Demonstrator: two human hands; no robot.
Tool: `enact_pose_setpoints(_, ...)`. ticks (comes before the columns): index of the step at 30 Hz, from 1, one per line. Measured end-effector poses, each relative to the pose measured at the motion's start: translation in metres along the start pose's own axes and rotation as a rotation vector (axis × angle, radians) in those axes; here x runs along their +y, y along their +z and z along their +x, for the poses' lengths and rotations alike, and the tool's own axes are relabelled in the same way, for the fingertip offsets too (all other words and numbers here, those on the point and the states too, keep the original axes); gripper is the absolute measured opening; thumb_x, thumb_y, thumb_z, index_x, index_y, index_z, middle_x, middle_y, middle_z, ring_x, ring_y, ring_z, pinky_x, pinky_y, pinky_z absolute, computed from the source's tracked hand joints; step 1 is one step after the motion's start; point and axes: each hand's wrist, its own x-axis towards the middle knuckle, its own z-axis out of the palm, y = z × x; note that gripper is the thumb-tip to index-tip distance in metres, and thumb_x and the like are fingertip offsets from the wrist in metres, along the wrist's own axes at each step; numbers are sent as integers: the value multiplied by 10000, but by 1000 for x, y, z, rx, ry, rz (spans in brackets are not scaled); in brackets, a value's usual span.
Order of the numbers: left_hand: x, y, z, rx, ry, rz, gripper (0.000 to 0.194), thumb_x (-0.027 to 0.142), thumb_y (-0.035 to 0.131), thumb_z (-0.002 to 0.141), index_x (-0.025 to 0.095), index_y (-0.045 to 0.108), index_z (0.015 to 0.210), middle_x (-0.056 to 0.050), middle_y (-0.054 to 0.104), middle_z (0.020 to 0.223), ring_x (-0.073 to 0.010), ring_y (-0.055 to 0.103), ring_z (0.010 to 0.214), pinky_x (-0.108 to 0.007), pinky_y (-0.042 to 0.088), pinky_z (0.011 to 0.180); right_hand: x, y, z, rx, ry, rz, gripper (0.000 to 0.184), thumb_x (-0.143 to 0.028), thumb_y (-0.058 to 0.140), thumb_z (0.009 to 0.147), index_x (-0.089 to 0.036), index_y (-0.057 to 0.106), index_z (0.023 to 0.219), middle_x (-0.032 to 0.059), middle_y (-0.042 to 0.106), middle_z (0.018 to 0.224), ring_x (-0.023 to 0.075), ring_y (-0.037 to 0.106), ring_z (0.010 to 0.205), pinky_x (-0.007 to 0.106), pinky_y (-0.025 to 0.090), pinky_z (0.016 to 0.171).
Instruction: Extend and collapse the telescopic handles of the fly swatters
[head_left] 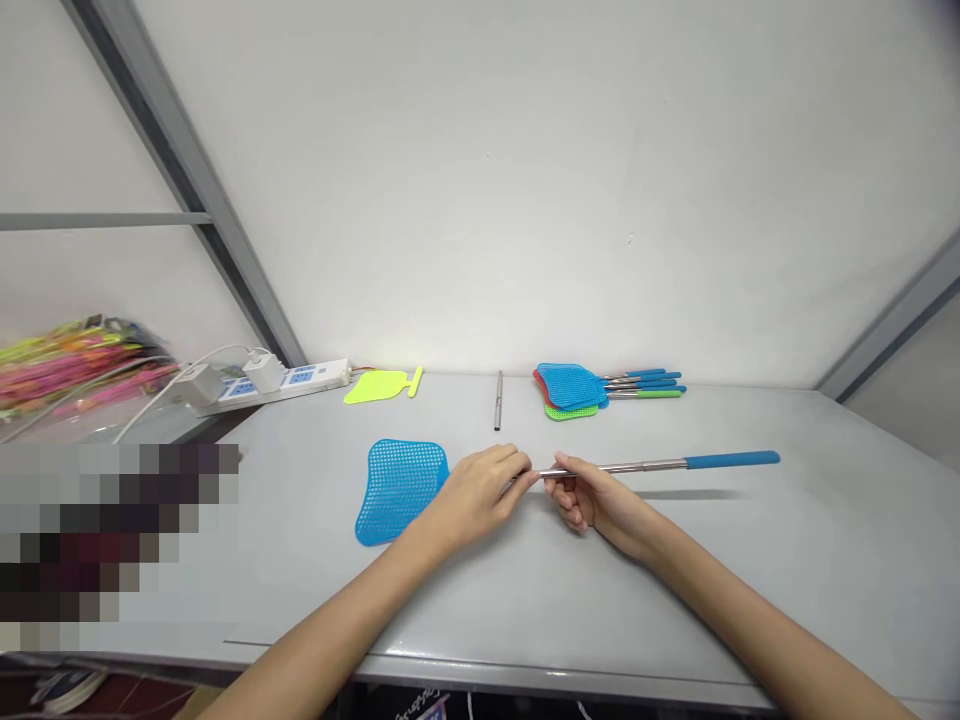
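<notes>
A blue fly swatter (401,490) with a perforated head, a thin metal telescopic rod and a blue grip lies across in front of me, its head to the left. My left hand (487,485) is closed on the rod close to the head, covering that joint. Further right along the same rod, my right hand (589,495) holds it between thumb and fingers. The blue grip (731,459) sticks out beyond my right hand, raised a little over the table, with a shadow beneath.
Several fly swatters (570,387) lie stacked at the back of the grey table (480,610). A silver pen-like rod (498,402) and a yellow swatter-shaped piece (379,386) lie left of them. A white power strip (315,377) with plugs and bagged colourful items (82,365) are at far left.
</notes>
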Motion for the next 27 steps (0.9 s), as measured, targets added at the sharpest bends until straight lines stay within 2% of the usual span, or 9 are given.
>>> enact_pose_setpoints(4, -1, 1, 0, -34, -11, -16, 270, 277, 249, 902, 182, 490, 828, -5, 518, 775, -123, 494, 705, -241, 366, 633, 1, 1, 1, 13, 4, -9, 376, -491, 461, 780, -136, 563, 709, -38, 421, 535, 56, 355, 425, 194, 256, 407)
enact_pose_setpoints(9, -4, 2, -1, -61, -17, -69, 168, 297, 339, 875, 189, 465, 845, 0, 529, 821, -125, 499, 751, -230, 373, 636, 1, -1, 1, 20, 13, -8, 374, -487, 459, 784, -133, 565, 724, -36, 427, 542, 55, 365, 429, 187, 257, 408)
enact_pose_setpoints(13, -6, 5, -1, -85, -10, -55, 109, 240, 358, 860, 194, 457, 867, 2, 525, 816, -126, 503, 729, -231, 369, 616, 1, -1, 1, 26, 18, 2, 379, -484, 451, 786, -130, 568, 722, -32, 430, 551, 54, 358, 426, 188, 259, 405)
enact_pose_setpoints(27, -7, 7, 3, -86, 8, 61, 235, 261, 293, 895, 191, 517, 913, -20, 546, 791, -151, 520, 743, -251, 367, 646, 1, -2, 3, 67, 47, 56, 358, -465, 453, 788, -133, 567, 722, -41, 398, 533, 53, 338, 425, 182, 264, 411)
